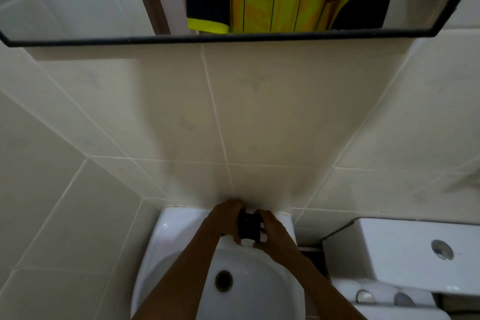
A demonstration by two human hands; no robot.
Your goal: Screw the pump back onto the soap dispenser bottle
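A small dark object (pixel 248 227), apparently the soap dispenser bottle with its pump, is held over the back rim of the white sink (pixel 176 231). My left hand (pixel 224 218) wraps its left side and top. My right hand (pixel 271 231) grips its right side and lower end. The image is blurred, so I cannot separate pump from bottle or see any thread.
The basin's drain hole (pixel 224 280) lies below my forearms. A white toilet cistern with a chrome flush button (pixel 442 249) stands at the right. Beige wall tiles (pixel 259 117) rise behind the sink, with a black-framed mirror (pixel 233 38) above.
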